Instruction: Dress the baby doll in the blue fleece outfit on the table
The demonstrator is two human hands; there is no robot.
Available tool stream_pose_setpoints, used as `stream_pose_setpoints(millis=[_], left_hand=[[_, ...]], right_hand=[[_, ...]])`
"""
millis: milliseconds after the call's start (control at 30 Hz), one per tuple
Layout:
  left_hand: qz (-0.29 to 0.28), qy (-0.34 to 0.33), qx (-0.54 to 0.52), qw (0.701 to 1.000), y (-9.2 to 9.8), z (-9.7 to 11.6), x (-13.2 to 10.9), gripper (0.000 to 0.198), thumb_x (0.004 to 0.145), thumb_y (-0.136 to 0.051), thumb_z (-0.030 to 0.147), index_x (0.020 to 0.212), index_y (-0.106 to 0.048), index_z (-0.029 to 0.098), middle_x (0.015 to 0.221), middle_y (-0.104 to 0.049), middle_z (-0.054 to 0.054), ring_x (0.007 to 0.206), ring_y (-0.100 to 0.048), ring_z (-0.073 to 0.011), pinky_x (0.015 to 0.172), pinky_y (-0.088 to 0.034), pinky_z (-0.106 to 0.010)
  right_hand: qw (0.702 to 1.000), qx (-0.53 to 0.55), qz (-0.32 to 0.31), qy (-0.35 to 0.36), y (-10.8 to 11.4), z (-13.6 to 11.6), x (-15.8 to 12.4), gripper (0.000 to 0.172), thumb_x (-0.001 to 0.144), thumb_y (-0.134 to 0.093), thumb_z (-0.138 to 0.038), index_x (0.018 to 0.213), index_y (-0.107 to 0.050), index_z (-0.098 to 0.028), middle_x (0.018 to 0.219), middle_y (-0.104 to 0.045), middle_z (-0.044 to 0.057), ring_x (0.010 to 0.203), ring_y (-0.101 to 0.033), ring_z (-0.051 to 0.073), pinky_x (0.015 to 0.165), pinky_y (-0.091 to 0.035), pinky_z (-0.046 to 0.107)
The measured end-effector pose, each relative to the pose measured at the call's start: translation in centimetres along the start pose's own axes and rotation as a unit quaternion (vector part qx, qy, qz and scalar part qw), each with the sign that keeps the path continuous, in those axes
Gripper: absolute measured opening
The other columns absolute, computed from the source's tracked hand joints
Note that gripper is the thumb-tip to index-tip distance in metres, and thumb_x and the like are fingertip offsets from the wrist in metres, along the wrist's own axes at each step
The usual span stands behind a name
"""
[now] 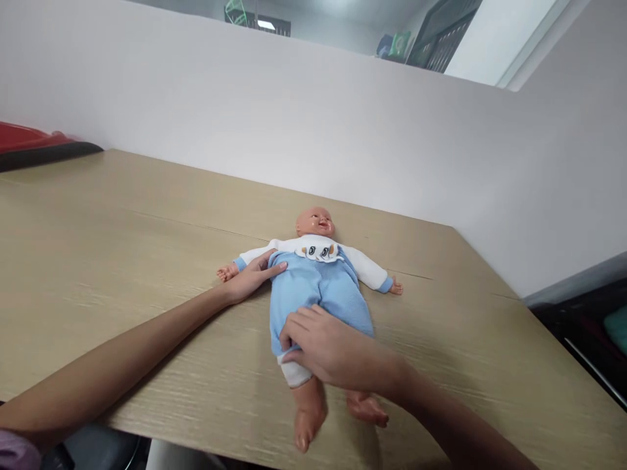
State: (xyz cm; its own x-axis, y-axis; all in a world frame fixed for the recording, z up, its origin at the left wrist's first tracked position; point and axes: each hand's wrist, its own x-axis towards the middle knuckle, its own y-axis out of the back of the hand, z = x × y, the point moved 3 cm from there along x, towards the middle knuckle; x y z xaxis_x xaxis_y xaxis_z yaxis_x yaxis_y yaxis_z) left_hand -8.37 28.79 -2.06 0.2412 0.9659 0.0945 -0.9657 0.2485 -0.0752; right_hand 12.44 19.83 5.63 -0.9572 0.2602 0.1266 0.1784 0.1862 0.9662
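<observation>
A baby doll (318,287) lies face up on the wooden table (122,261), head toward the wall and bare feet at the near edge. It wears a light blue romper with white sleeves and a white cuff on one leg. My left hand (252,277) rests flat, fingers stretched out, on the doll's arm and the side of its chest. My right hand (328,349) lies over the doll's thighs, its fingers curled and pinching the romper's leg near the white cuff.
A white partition wall (343,130) runs along the table's far side. A red and black object (34,147) sits at the far left corner. A dark shelf with a teal item (614,326) stands to the right of the table.
</observation>
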Motion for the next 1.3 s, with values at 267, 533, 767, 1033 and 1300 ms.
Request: stream_pose_setpoints(millis=[267, 533, 767, 1033, 1300], left_hand=[[0.044, -0.016, 0.1, 0.994, -0.1, 0.7, -0.1, 0.036, 0.095, -0.07, 0.057, 0.105, -0.067, 0.023, 0.095, -0.061, 0.0, 0.089, -0.053, -0.0203, 0.085, -0.045, -0.03], [0.03, 0.016, -0.002, 0.999, 0.0, -0.2, 0.1, 0.041, 0.089, -0.078, 0.055, 0.112, -0.071, 0.021, 0.113, -0.07, -0.005, 0.107, -0.06, -0.0248, 0.101, -0.046, -0.035], [0.018, 0.007, -0.048, 0.999, 0.0, -0.3, 0.2, 0.034, 0.091, -0.079, 0.051, 0.1, -0.064, 0.021, 0.094, -0.059, 0.001, 0.087, -0.052, -0.0169, 0.083, -0.045, -0.027], [0.025, 0.002, -0.074, 0.997, 0.0, -0.7, 0.4, 0.038, 0.09, -0.079, 0.053, 0.102, -0.06, 0.023, 0.091, -0.055, 0.002, 0.082, -0.048, -0.016, 0.073, -0.042, -0.025], [0.041, -0.019, -0.054, 0.997, 0.6, -1.0, 0.8, 0.033, 0.096, -0.064, 0.054, 0.091, -0.054, 0.023, 0.087, -0.049, 0.002, 0.08, -0.047, -0.0173, 0.076, -0.044, -0.028]], right_hand=[[0.983, -0.177, -0.024, 0.042, -1.9, -3.6, -0.2, 0.023, 0.099, -0.071, -0.039, 0.094, -0.065, -0.018, 0.085, -0.067, 0.006, 0.073, -0.058, 0.024, 0.063, -0.046, 0.039], [0.99, -0.139, -0.008, 0.013, -1.2, -3.4, -0.4, 0.03, 0.093, -0.079, -0.043, 0.101, -0.061, -0.02, 0.098, -0.067, 0.006, 0.085, -0.06, 0.024, 0.073, -0.051, 0.039], [0.982, -0.187, -0.02, 0.032, -2.7, -2.8, 0.1, 0.05, 0.087, -0.077, -0.067, 0.09, -0.064, -0.019, 0.086, -0.062, 0.005, 0.079, -0.054, 0.023, 0.069, -0.047, 0.039], [0.971, -0.197, 0.014, 0.133, -1.1, -5.4, -0.3, 0.022, 0.107, -0.059, -0.028, 0.088, -0.061, -0.016, 0.081, -0.058, 0.002, 0.073, -0.049, 0.019, 0.064, -0.037, 0.035], [0.989, -0.083, 0.065, 0.104, 1.1, -3.3, -0.1, 0.023, 0.111, -0.043, -0.026, 0.096, -0.059, -0.019, 0.092, -0.068, 0.003, 0.082, -0.054, 0.019, 0.082, -0.044, 0.037]])
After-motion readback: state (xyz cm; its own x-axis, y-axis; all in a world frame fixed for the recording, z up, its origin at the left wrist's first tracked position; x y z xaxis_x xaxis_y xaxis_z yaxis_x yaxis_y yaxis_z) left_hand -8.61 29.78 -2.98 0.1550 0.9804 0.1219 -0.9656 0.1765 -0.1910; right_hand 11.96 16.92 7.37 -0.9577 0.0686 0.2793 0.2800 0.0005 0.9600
